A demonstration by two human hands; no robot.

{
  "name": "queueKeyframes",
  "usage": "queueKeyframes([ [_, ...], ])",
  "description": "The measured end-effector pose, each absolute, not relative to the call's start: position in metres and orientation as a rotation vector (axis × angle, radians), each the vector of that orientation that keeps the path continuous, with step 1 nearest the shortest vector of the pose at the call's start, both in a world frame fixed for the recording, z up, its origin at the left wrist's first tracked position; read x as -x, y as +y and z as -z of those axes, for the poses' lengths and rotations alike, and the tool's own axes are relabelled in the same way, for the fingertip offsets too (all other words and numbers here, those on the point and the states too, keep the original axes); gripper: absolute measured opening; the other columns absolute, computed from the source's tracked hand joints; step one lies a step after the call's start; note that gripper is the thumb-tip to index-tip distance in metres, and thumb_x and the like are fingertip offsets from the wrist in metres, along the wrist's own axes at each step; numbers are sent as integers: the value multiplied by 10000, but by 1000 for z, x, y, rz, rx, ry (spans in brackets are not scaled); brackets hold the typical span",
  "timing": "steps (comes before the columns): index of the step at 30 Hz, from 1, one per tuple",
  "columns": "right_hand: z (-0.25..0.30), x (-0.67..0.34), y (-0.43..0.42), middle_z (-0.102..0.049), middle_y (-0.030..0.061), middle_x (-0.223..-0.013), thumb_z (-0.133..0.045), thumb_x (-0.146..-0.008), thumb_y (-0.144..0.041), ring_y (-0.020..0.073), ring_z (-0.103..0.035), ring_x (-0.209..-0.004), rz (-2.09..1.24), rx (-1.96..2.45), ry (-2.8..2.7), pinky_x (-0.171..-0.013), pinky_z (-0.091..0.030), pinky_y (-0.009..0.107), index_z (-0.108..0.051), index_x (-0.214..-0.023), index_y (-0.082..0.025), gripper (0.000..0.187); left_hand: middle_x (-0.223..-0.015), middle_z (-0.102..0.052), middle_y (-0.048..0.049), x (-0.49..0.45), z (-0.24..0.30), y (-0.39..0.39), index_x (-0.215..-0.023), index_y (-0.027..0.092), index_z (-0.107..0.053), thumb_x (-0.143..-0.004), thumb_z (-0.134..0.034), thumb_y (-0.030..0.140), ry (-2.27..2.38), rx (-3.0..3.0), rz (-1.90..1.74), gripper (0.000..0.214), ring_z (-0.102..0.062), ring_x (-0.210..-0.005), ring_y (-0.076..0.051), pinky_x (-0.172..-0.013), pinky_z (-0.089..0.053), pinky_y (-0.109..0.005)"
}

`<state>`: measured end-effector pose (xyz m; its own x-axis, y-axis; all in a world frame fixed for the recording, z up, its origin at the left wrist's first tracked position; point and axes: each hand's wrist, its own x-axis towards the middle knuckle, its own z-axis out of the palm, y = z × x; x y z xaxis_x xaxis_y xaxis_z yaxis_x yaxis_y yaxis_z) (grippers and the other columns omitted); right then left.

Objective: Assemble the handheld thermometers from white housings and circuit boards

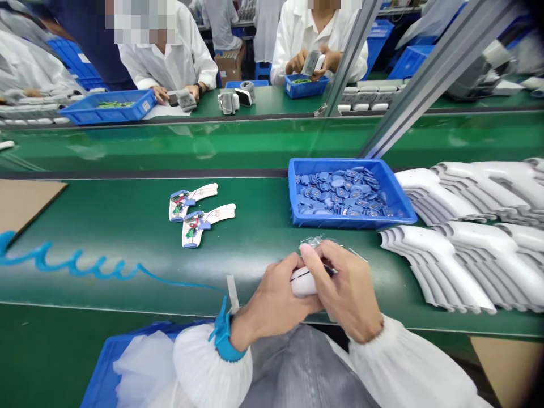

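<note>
Head view: the left hand [272, 297] and the right hand [345, 287] are closed around a rounded white plastic housing [302, 282] marked with a thin black line, over the front part of the green belt surface [127, 209]. A crumpled clear plastic bag [317, 242] sits just beyond the fingers. A blue wrist strap [223, 334] circles the left wrist, and a blue coiled cord [97, 267] runs from it toward the left edge of the frame. To the left of centre lie two open white housings with green circuit boards [202, 224]. Right of centre, a blue plastic tray [352, 222] holds small blue discs [340, 192], beside stacked white plastic shells [463, 192]. Across the upper frame, co-workers in white coats [314, 39] handle similar pieces.
</note>
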<state>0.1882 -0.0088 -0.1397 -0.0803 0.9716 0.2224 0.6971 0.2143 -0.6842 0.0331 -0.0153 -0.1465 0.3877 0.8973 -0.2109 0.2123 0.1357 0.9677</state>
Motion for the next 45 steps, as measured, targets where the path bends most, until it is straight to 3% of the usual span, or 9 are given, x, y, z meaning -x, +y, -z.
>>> queueKeyframes([
  [4, 142, -166, -8, -446, -25, -559, -470, -1021, -426, 105, -438, -544, -154, 1520, -1993, -552, -279, 295, -399, -588, -200, 493, -733, -647, -32, -39, 149, -20, -866, 189, -647, -835, -555, 205, 1071, -1671, -553, 98, -563, -627, -192, -577, -349, -316],
  [8, 141, -170, -8, -444, -25, -532, -464, -1022, -350, 97, -429, -514, -41, 1468, -1982, -532, -270, 288, -411, -559, -198, 491, -745, -675, -67, -39, 153, -22, -943, 199, -655, -802, -603, 260, 1178, -1810, -515, 162, -599, -607, -239, -580, -347, -345],
  [19, 140, -167, -6, -578, 3, -536, -377, -1031, -420, 119, -516, -508, -291, 1555, -1879, -571, -310, 299, -514, -532, -201, 562, -1019, -697, -168, -42, 162, -35, -1162, 147, -605, -903, -572, 485, 1353, -1889, -453, 427, -643, -749, -309, -720, -440, -407],
  [24, 117, -185, 39, -637, -8, -588, -397, -1028, -495, 123, -577, -554, -582, 1523, -1914, -585, -385, 265, -640, -618, -202, 560, -867, -699, -72, -3, 140, -33, -1043, 219, -584, -966, -511, 520, 1475, -1741, -373, 319, -630, -712, -254, -641, -403, -332],
  [28, 118, -226, 124, -752, 95, -1065, -507, -959, -207, 218, -681, -970, -344, 1545, -2203, -860, -473, 309, -755, -989, -158, 254, -1153, -682, -53, 33, 133, -23, -1227, 249, -528, -961, -588, 377, 1555, -2008, -498, 302, -637, -989, -251, -835, -445, -349],
  [32, 142, -245, 186, -763, 109, -971, -710, -730, -75, 240, -684, -934, -432, 1485, -2417, -855, -484, 309, -780, -855, -163, 169, -1106, -685, -90, 29, 139, -8, -1168, 187, -589, -907, -613, 161, 1541, -2511, -256, 263, -605, -992, -288, -829, -422, -407],
  [36, 147, -248, 195, -753, 127, -897, -642, -832, -146, 253, -677, -905, -400, 1497, -2376, -863, -491, 354, -758, -798, -161, 122, -967, -678, -92, 21, 139, 2, -987, 174, -626, -911, -594, 179, 1605, -2483, -198, 82, -592, -901, -285, -763, -402, -400],
  [40, 128, -252, 164, -735, 111, -987, -503, -940, -215, 221, -695, -833, -382, 1516, -2195, -843, -536, 374, -719, -1029, -154, 241, -891, -651, -26, 31, 127, 3, -1024, 204, -552, -945, -584, 349, 1748, -1841, -560, 169, -572, -756, -205, -685, -408, -321],
  [45, 100, -232, 89, -704, 33, -813, -648, -888, -415, 177, -690, -680, -1069, 1349, -1727, -654, -598, 312, -666, -1098, -195, 305, -786, -604, 19, 18, 115, 6, -931, 223, -523, -927, -603, 450, 1628, -1600, -617, 242, -519, -690, -172, -648, -368, -280],
])
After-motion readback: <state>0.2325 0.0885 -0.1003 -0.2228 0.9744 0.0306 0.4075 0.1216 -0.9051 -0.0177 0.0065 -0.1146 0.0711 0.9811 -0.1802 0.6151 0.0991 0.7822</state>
